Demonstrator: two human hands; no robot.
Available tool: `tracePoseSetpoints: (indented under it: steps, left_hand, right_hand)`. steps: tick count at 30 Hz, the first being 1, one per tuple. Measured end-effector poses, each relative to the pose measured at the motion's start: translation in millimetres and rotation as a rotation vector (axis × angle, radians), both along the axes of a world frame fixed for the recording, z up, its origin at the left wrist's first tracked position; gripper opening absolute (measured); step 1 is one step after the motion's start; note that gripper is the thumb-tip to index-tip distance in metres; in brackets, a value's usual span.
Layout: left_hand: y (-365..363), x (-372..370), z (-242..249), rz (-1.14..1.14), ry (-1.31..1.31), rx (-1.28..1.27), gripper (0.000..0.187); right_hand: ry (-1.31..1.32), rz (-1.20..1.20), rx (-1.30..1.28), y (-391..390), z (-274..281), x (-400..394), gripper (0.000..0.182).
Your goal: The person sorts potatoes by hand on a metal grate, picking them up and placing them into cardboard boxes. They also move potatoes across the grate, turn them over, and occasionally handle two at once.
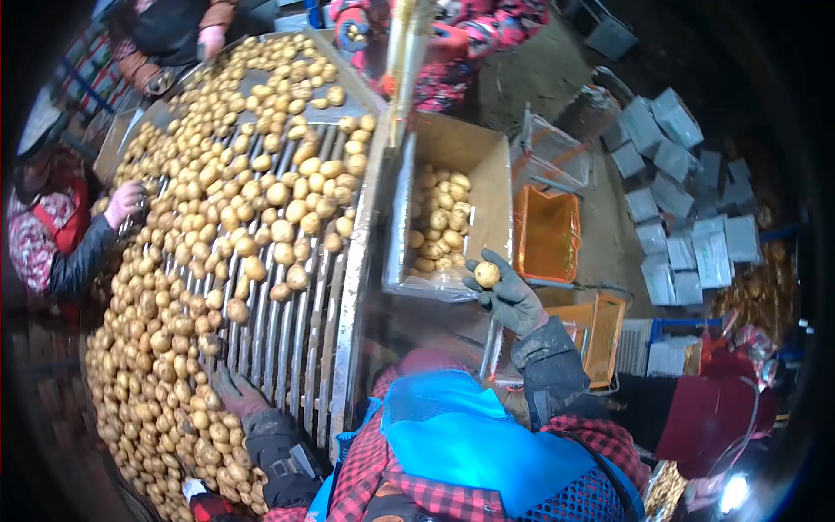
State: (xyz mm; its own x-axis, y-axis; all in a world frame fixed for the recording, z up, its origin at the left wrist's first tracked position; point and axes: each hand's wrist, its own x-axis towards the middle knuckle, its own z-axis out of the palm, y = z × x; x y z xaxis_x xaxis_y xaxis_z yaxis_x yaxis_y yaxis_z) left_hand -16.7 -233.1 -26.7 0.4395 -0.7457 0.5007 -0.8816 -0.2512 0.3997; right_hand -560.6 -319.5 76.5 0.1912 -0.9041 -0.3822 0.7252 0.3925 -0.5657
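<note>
My right hand (515,306), in a grey work glove, holds a single potato (487,275) at its fingertips, near the lower right corner of a cardboard box (489,161). The box has a clear plastic liner and a heap of potatoes (444,217) inside. My left hand (237,393), gloved as well, reaches over the metal rollers (270,335) of a sorting table, beside the edge of a dense mass of potatoes (165,348). Its fingers look stretched out, with nothing visible in them, though the tips are partly hard to make out.
A metal rail (352,287) runs between the rollers and the box. Right of the box stand an orange crate (546,235) and another orange-sided crate (603,339). Stacked grey-white packages (687,217) lie farther right. Co-workers' gloved hands (126,202) are around the table's far and left sides.
</note>
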Motion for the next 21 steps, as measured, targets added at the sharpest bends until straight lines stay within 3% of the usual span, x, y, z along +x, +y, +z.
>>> tracePoseSetpoints:
  steps: [1,3,6,7,9,10,13,15,17,19,21]
  left_hand:
    - [-0.4,-2.9,5.0,0.020,0.006,0.033,0.027]
    - [1.5,-2.7,2.1,0.036,-0.008,0.023,0.029]
    - [1.4,-2.2,-4.9,0.018,0.066,-0.012,0.029]
    - [-2.8,-6.4,5.6,-0.005,0.157,-0.063,0.029]
    - [1.3,18.4,-29.5,0.118,0.181,0.075,0.028]
    - [5.9,12.9,-15.2,0.111,0.117,0.054,0.027]
    - [1.7,-9.8,4.3,0.098,0.002,0.010,0.026]
    - [1.6,-14.4,5.0,0.162,-0.029,0.030,0.031]
    - [2.4,-20.1,12.6,0.202,0.041,0.083,0.032]
    - [3.5,-22.1,11.3,0.237,0.053,0.099,0.032]
    - [6.4,-17.6,6.4,0.236,0.062,0.103,0.032]
  right_hand:
    - [0.179,0.086,-0.042,-5.2,9.9,11.1,0.072]
    - [0.211,0.134,-0.058,-14.3,25.8,29.7,0.069]
    - [0.379,0.324,-0.122,-26.1,23.8,45.2,0.052]
    - [0.315,0.349,-0.133,-27.6,29.8,54.9,0.047]
    - [0.258,0.382,-0.045,-33.0,25.0,73.5,0.038]
    - [0.224,0.451,-0.065,-41.9,26.4,95.3,0.038]
    - [0.575,0.763,-0.018,-60.2,33.6,152.7,0.033]
    - [0.865,0.894,-0.612,-70.0,18.8,207.8,0.039]
    - [0.799,0.922,-0.624,-69.8,22.2,268.8,0.050]
    - [0.780,0.833,-0.912,-71.1,-1.1,322.1,0.065]
    - [1.238,0.791,-1.466,-83.0,-18.6,367.2,0.077]
